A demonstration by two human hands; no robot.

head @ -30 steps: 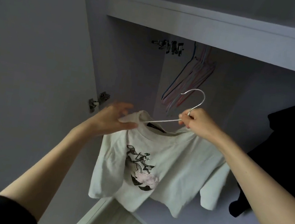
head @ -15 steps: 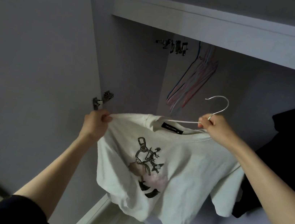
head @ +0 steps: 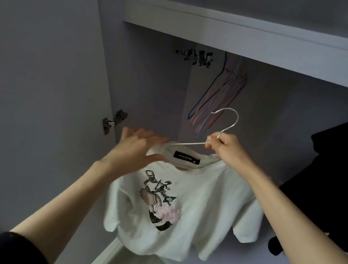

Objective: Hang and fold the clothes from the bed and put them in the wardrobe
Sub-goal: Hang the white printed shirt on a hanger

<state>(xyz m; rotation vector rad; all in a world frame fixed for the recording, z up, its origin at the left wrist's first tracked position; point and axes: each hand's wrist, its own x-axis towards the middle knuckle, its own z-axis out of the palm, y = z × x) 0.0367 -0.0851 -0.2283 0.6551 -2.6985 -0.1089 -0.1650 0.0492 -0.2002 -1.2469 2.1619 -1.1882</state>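
one head view only, close, tilted up into the wardrobe; shelf at 12 o'clock, arms entering from 6 o'clock.

White t-shirt with black-and-pink print, white hanger, black garment.
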